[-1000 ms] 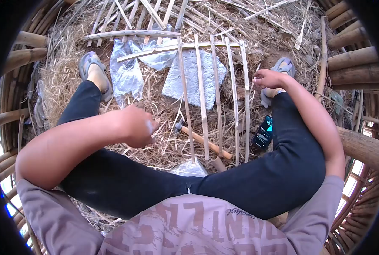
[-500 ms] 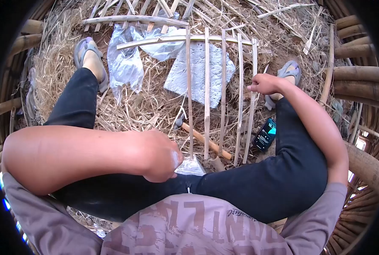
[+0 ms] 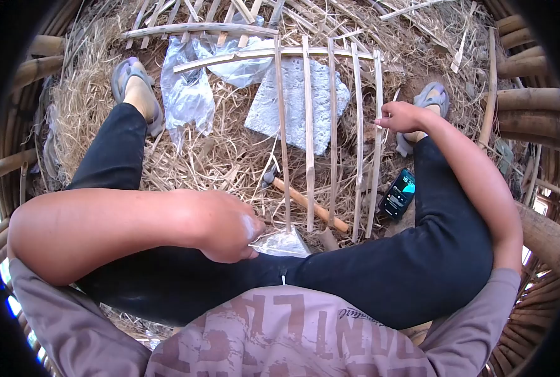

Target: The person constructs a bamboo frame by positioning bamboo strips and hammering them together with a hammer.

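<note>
My right hand (image 3: 400, 117) pinches the rightmost upright bamboo slat (image 3: 377, 151) of a small frame, near its upper part. Several slats stand side by side, fixed at the top across a curved bamboo crosspiece (image 3: 230, 59). My left hand (image 3: 230, 227) is curled closed just left of the lower end of the leftmost slat (image 3: 283, 138). What its fingers hold, if anything, is hidden. Close to it, between my legs, lies a shiny clear plastic packet (image 3: 283, 243). A hammer (image 3: 308, 202) with a wooden handle rests on the straw beneath the slats.
Under the frame's upper part is a pale rough slab (image 3: 299, 107), with a crumpled plastic bag (image 3: 187, 94) to its left. A lit phone (image 3: 397, 193) lies by my right leg. More bamboo strips lie at the back, and bamboo poles (image 3: 531, 107) line the right side.
My left hand has shifted slightly left, away from the leftmost slat's lower end. My right hand stays on the rightmost slat, with its fingers a little less tightly curled.
</note>
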`<state>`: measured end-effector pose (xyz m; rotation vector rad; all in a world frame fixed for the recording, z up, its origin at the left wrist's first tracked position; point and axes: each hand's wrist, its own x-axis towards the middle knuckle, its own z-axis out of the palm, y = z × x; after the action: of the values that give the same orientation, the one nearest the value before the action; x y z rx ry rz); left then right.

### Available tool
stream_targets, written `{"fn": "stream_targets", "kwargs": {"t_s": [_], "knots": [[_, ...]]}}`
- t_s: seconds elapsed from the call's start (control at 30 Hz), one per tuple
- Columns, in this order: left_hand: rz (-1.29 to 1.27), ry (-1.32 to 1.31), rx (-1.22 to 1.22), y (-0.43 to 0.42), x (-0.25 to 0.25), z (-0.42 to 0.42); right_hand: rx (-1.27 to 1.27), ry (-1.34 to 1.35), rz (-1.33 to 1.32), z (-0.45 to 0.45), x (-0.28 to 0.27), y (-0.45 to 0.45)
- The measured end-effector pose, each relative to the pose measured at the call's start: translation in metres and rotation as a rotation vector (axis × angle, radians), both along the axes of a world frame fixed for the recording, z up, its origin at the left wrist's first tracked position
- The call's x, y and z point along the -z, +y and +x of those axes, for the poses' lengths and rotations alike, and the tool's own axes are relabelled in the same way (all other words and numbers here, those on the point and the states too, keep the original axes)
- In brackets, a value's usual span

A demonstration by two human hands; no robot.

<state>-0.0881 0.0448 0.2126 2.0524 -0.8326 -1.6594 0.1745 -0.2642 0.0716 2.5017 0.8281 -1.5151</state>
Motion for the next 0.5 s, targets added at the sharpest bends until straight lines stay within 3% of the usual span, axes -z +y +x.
{"fn": "stream_targets", "kwargs": {"t_s": [0.17, 0.37, 0.5], "knots": [[0.046, -0.035, 0.095, -0.003, -0.014, 0.013, 0.04, -0.014, -0.019, 0.001, 0.004, -0.006], [-0.061, -0.028, -0.189, 0.003, 0.004, 0.002, 0.1, 0.014, -0.027, 0.002, 0.006, -0.013], [0.036, 0.045, -0.051, 0.002, 0.005, 0.008, 0.064, 0.006, -0.026, 0.001, 0.001, -0.011]]}}
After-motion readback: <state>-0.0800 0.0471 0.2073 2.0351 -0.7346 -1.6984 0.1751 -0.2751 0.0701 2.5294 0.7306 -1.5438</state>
